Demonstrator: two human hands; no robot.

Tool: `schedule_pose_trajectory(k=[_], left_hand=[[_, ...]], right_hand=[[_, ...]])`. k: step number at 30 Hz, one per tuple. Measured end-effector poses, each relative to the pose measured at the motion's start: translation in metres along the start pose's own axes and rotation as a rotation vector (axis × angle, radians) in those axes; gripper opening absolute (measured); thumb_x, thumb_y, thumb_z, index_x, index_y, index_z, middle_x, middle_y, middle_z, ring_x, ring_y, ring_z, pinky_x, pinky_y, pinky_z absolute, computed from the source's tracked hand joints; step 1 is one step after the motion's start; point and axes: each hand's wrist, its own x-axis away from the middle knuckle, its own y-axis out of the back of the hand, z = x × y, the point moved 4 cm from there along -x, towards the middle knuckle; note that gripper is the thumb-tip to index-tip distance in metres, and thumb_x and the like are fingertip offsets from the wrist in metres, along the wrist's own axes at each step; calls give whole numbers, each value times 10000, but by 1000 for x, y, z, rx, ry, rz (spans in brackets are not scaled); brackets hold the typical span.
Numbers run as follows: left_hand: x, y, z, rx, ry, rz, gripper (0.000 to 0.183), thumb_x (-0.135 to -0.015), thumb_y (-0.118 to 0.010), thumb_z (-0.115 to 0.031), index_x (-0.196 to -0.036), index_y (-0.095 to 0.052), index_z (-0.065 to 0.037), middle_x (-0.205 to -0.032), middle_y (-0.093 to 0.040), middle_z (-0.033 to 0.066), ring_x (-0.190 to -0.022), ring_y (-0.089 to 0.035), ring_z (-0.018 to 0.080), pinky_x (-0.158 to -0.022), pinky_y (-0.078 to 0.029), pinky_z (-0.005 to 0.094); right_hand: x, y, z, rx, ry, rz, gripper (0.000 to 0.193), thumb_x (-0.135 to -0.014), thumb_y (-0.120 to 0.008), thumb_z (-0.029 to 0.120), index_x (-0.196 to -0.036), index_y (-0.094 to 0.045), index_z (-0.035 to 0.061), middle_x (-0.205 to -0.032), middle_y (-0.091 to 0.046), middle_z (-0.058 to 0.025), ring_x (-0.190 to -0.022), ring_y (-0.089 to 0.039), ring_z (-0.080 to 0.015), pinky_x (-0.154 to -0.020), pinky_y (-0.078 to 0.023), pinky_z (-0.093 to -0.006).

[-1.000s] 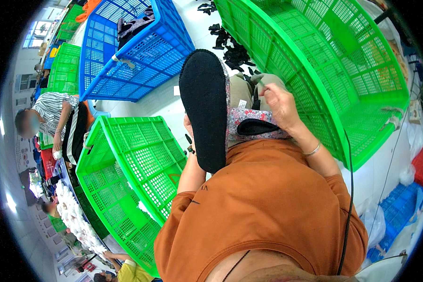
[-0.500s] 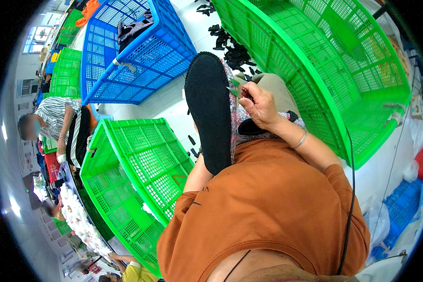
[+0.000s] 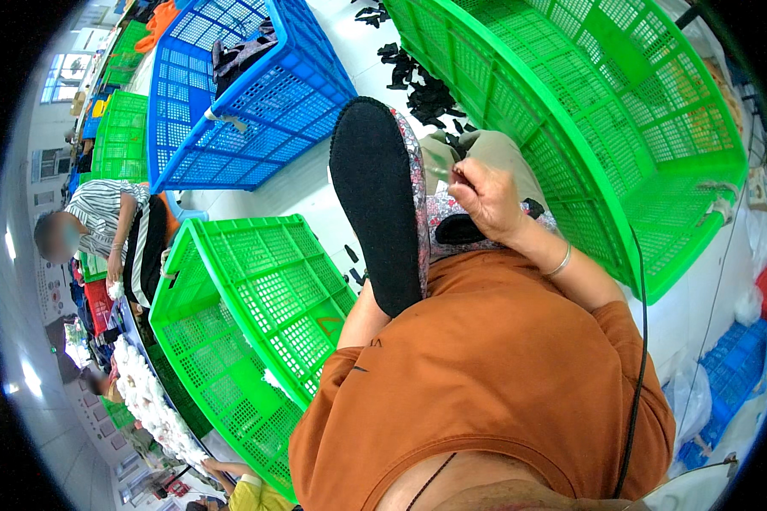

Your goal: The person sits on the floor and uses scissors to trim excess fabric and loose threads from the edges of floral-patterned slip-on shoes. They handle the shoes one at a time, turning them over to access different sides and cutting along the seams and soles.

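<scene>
A slipper [image 3: 375,204] with a black sole and a pink-grey patterned upper is held up, sole toward me. My left forearm [image 3: 365,322] runs behind it; the left hand supports it there, its fingers hidden by the sole. To the right of the slipper, my right hand [image 3: 491,200] is closed around small green thread snips [image 3: 440,162], blurred by motion and a little apart from the slipper's edge. Another patterned piece with a black opening [image 3: 457,228] lies across my lap, below the right hand.
A large green crate [image 3: 562,162] stands at right, a blue crate [image 3: 256,140] holding patterned pieces at upper left, and another green crate [image 3: 264,298] at left. Black scraps [image 3: 430,98] litter the floor ahead. A person in stripes [image 3: 102,209] works at far left beside white stuffing [image 3: 149,396].
My right hand has drawn away to the right from the slipper's edge with the snips. The slipper has tilted slightly, baring more of its patterned side.
</scene>
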Motion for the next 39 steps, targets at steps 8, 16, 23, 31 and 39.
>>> schedule_pose_trajectory(k=[8,16,23,31,39], left_hand=[[-2,-3,5,-11,-5,17,799,-754,-549,-598,-1303,-431,-30,-1234,-529,137,-1084,-540,269,-931,-451,399],[-11,-14,5,-126,-157,12,818,-753,-540,-624,-1297,-431,-24,-1223,-535,129,-1076,-540,259,-925,-451,390],[2,-20,-22,-538,259,-204,662,-728,-542,-285,-1282,-413,52,-1163,-566,201,-971,-613,293,-858,-509,384],[5,14,-23,-182,201,-89,694,-714,-595,-266,-1291,-406,70,-1218,-536,232,-1057,-575,346,-953,-449,434],[-4,24,-11,-49,171,-1,738,-703,-609,-316,-1327,-397,16,-1263,-511,206,-1107,-546,326,-990,-417,421]], right_hand=[[0,-10,9,-23,29,-74,382,-908,-527,382,-858,-536,4,-681,-517,-116,-579,-526,-265,-526,-414,-327],[-2,-10,4,-349,-146,-86,391,-889,-560,405,-867,-519,16,-692,-490,-85,-595,-488,-197,-547,-410,-306],[-18,-9,1,-416,-230,-31,184,-867,-611,160,-811,-530,5,-598,-467,-27,-527,-414,-114,-486,-363,-270],[-38,11,-7,-379,-278,-137,140,-925,-529,126,-852,-547,8,-733,-544,1,-680,-486,-49,-626,-416,-205],[-14,25,1,39,-30,-5,211,-862,-585,203,-905,-566,-2,-747,-553,-108,-667,-576,-257,-607,-447,-311]])
